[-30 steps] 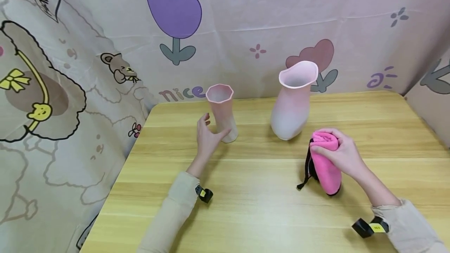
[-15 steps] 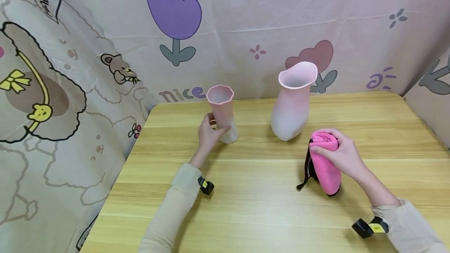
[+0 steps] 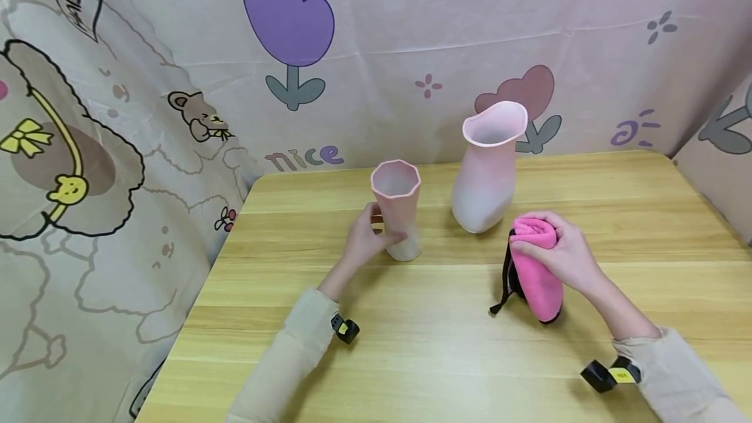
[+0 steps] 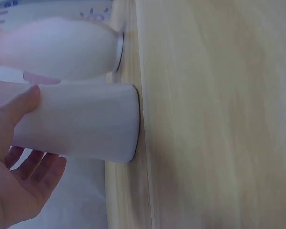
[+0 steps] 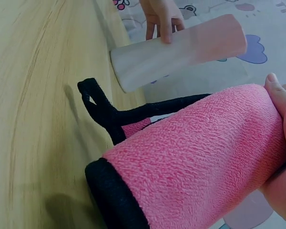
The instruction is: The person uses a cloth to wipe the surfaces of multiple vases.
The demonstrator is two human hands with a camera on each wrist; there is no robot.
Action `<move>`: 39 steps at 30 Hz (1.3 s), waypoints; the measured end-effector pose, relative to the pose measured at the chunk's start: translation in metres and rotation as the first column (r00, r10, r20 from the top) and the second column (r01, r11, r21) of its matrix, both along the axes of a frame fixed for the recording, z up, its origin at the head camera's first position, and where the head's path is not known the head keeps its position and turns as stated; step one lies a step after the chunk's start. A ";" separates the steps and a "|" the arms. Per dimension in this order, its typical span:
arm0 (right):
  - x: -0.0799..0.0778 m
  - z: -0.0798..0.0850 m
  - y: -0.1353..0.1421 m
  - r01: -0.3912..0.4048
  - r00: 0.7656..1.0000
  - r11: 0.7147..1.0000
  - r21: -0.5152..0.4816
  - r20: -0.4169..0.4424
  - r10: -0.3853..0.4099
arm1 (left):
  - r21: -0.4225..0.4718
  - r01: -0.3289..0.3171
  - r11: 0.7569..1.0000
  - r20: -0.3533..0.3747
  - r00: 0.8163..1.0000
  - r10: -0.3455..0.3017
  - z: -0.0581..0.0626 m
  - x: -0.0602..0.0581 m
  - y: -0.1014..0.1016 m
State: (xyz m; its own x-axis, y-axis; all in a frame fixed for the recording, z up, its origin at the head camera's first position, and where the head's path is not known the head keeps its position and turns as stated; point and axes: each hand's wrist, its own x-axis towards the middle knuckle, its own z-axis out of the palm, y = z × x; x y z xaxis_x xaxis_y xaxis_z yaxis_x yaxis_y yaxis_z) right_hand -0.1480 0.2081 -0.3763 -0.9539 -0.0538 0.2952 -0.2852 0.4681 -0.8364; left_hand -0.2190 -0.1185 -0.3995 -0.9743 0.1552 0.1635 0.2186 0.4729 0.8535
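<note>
My left hand (image 3: 360,240) grips a slim pink-and-white vase (image 3: 402,217) with an eight-sided rim, thumb across its front and fingers round the far side. The left wrist view shows the vase's pale lower part (image 4: 86,124) with its base right at the tabletop. In my right hand (image 3: 568,254) is a rolled pink towel (image 3: 537,279) with black trim and a black loop, held near its upper end. The right wrist view shows the towel's fuzzy surface (image 5: 195,152) close up, its black edge (image 5: 114,195) lowest, near the wood.
A larger pink-to-white vase (image 3: 486,181) with a wavy rim stands at the back, between the slim vase and the towel. The wooden table (image 3: 435,344) ends at a printed cloth backdrop (image 3: 399,31); another patterned cloth (image 3: 135,266) hangs along the left.
My left hand has closed round the slim vase and shifted it to the right and towards me. My right hand keeps hold of the towel, nearly in place.
</note>
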 end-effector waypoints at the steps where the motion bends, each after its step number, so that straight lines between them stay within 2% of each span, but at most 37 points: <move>1: 0.000 0.001 -0.001 -0.002 1.000 1.000 -0.001 0.000 0.002 | -0.003 0.018 1.000 0.009 1.000 -0.018 0.000 0.002 0.002; 8: -0.002 0.003 -0.005 -0.014 1.000 1.000 -0.009 -0.001 0.014 | -0.026 0.151 0.988 0.034 0.988 -0.150 0.001 0.017 0.013; 17: -0.005 -0.001 -0.014 -0.043 0.999 0.999 -0.013 -0.006 0.043 | -0.025 0.282 0.959 0.046 0.959 -0.280 0.000 0.031 0.026; 20: -0.005 0.000 -0.019 -0.055 0.998 0.998 -0.021 -0.007 0.055 | -0.025 0.299 0.954 0.048 0.953 -0.298 -0.001 0.033 0.028; 24: -0.004 0.011 -0.029 -0.061 0.998 0.997 -0.044 -0.022 0.061 | -0.017 0.317 0.948 0.051 0.948 -0.315 -0.003 0.034 0.029; 28: -0.002 0.027 -0.041 -0.078 0.993 0.991 -0.109 -0.102 0.067 | -0.010 0.342 0.940 0.035 0.939 -0.341 -0.005 0.034 0.031; 32: -0.001 0.038 -0.055 -0.120 0.976 0.978 -0.173 -0.200 0.084 | -0.012 0.350 0.937 0.012 0.937 -0.350 -0.006 0.034 0.032; 35: -0.002 0.037 -0.062 -0.143 0.969 0.968 -0.207 -0.230 0.093 | -0.015 0.350 0.936 0.004 0.937 -0.350 -0.005 0.035 0.033; 39: -0.003 0.029 -0.065 -0.144 0.973 0.970 -0.195 -0.206 0.103 | -0.021 0.348 0.937 0.009 0.937 -0.348 -0.005 0.035 0.033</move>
